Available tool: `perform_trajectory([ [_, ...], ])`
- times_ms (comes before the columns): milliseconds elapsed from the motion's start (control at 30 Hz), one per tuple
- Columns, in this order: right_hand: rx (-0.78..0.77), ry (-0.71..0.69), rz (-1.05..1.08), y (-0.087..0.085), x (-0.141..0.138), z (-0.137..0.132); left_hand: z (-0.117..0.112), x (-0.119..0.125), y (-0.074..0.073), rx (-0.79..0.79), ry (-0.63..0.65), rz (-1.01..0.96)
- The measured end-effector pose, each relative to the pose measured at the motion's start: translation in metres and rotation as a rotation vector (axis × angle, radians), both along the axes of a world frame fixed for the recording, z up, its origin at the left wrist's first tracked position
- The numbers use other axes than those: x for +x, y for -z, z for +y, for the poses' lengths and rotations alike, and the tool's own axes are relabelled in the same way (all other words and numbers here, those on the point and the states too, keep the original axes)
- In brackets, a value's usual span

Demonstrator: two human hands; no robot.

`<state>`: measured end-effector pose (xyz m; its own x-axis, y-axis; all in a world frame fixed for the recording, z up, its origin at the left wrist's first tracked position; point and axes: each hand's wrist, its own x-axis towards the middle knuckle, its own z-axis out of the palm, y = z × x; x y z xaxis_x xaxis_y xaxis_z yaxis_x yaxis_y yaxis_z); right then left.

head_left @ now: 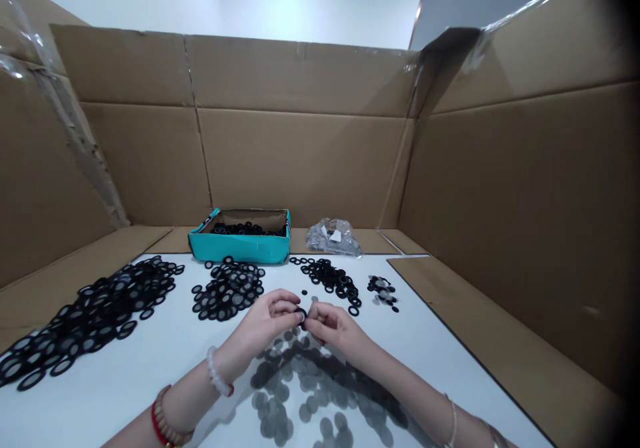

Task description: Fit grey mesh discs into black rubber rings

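Near the middle of the white table, my left hand (pixel 277 313) pinches a small black ring (pixel 301 316) between thumb and fingers. From the other side my right hand (pixel 334 328) meets it, thumb and fingertips pressed together at the ring's edge. Whether the right fingers also hold a small disc is too small to tell. Below both hands lie many thin grey translucent discs (pixel 275 418), some overlapping. A pile of black rings with grey centres (pixel 230 291) rests beyond my left hand. Loose black rings (pixel 333 278) lie beyond my right hand.
A teal box (pixel 240 248) holding black rings stands at the back, beside a clear plastic bag (pixel 333 237). A long heap of black rings (pixel 100 311) spreads along the left. A small pile of black pieces and discs (pixel 384 290) sits right. Cardboard walls (pixel 305 168) enclose the table.
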<state>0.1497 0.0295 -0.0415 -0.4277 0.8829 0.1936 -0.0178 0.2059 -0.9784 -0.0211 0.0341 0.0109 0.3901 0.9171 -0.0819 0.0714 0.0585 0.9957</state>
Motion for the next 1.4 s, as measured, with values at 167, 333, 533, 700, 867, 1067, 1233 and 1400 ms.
perform_trajectory([
  [167, 0.032, 0.031, -0.053, -0.005, -0.001, -0.004, 0.001, -0.002, 0.001, -0.001, 0.061, 0.036],
  [333, -0.029, 0.028, 0.021, -0.010, -0.001, -0.008, 0.004, -0.007, 0.001, -0.009, 0.169, 0.068],
  [533, 0.042, 0.049, -0.068, -0.008, 0.000, -0.006, 0.004, -0.003, 0.004, 0.001, 0.150, 0.099],
  [700, 0.103, 0.031, -0.197, -0.012, 0.000, -0.006, 0.012, -0.010, 0.002, 0.102, 0.193, 0.210],
  [867, 0.247, -0.093, -0.516, -0.023, 0.002, -0.019, 0.048, -0.050, -0.005, 0.468, 0.004, 0.651],
  [1067, 0.575, -0.152, -0.798, -0.026, 0.001, -0.029, 0.086, -0.079, 0.000, 0.695, -0.230, 1.263],
  [1233, 0.644, -0.178, -0.845, -0.019, 0.001, -0.027, 0.074, -0.030, 0.005, 1.054, -0.195, 1.309],
  [1400, 0.731, -0.159, -0.839, -0.018, 0.000, -0.025, 0.079, 0.036, 0.018, 1.004, 0.264, 0.962],
])
